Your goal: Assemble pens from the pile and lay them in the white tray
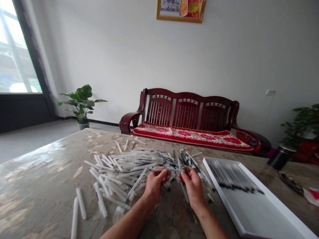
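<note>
Between my two hands a slim pen (pixel 173 170) with a pale, see-through barrel lies level above the table. The fingers of my left hand (pixel 156 182) pinch it near its left end, and those of my right hand (pixel 192 184) grip its right end. Behind and to the left of the hands spreads a heap of white pen barrels (pixel 119 172). Darker pen parts (pixel 186 159) lie loosely at the heap's right side. To the right of my right hand is a shallow white box (pixel 239 212) with a row of black-ended clear pens (pixel 234 176) in it.
A patterned cover lies on the table (pixel 50 186). Loose white barrels (pixel 81 203) lie at the front left. A black canister (pixel 281 156) and a dark cable (pixel 291 183) are at the right. Beyond the table stand a red wooden bench (pixel 188 113) and a potted plant (pixel 82 103).
</note>
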Demonstrator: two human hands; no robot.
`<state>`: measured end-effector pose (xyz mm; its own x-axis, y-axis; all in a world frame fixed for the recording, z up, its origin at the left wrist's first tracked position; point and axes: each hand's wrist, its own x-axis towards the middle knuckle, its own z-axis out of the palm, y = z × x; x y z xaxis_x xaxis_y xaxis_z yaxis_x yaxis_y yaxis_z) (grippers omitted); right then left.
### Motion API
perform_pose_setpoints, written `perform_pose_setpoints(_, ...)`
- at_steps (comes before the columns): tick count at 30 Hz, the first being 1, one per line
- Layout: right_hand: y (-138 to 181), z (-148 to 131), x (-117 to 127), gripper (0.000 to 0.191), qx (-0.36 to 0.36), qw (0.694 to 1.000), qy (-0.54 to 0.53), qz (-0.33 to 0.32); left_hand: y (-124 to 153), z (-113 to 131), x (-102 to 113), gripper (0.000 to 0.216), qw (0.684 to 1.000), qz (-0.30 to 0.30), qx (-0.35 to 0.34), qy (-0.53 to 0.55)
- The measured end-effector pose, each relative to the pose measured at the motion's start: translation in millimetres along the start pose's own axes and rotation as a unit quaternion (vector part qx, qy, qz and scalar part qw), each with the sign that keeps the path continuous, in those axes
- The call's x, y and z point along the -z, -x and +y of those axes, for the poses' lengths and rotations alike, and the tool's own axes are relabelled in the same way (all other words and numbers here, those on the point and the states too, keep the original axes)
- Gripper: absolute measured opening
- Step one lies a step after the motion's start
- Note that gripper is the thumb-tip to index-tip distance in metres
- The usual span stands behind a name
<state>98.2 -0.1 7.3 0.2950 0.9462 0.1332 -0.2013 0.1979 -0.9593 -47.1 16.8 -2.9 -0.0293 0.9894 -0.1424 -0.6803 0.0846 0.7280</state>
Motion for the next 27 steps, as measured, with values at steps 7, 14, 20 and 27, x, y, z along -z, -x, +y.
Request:
perform_pose_setpoints(7, -1.6, 2.5, 0.9, 0.041, 0.006, 1.0, 0.005, 0.008, 3.0, 1.5, -3.1, 0.041, 1.0, -0.005, 0.007, 0.001)
perform_pose_setpoints(14, -1.6, 2.7, 2.5, 0.042, 0.006, 1.0, -0.012, 0.027, 2.9, 3.5, -4.9, 0.042, 1.0, 0.005, 0.008, 0.015)
perform_pose_setpoints(20, -1.7, 4.6, 2.8, 0.039, 0.005, 1.0, 0.009, -0.005, 2.8, -1.1, -4.0, 0.042, 1.0, -0.007, 0.018, 0.006)
perform_pose_setpoints(27, 1.4, -1.3, 2.8, 0.043, -0.049, 0.998, -0.035, 0.008, 7.8, 0.1, -4.1, 0.037, 0.998, -0.044, -0.021, -0.049)
